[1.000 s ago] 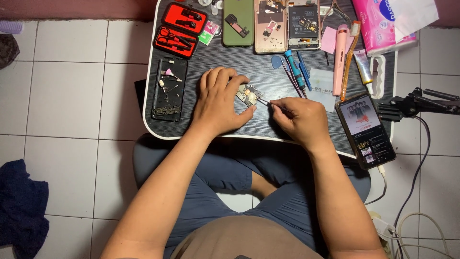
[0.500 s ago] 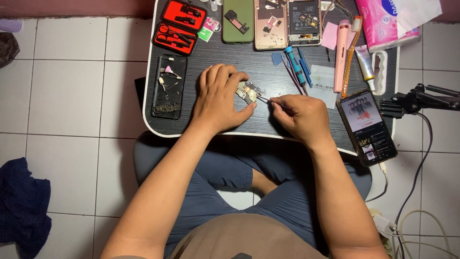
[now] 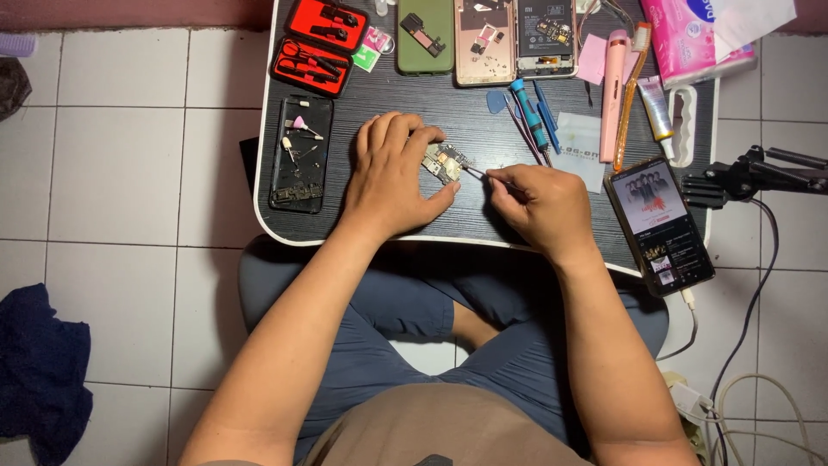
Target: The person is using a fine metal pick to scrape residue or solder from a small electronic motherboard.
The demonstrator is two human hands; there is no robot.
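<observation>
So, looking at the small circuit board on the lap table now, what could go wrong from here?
1. The thin tool in the right hand touches the circuit board; a slip might scratch it.
2. The left hand holds the board only by fingertips, so it may shift.
3. The lit phone overhangs the table edge and could be knocked off.

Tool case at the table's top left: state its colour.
Red tool case with a black inside, seen best in the head view.

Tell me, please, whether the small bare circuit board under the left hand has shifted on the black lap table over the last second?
No. The small bare circuit board still lies just below the blue screwdriver on the black lap table, pinned by the left hand.
</observation>
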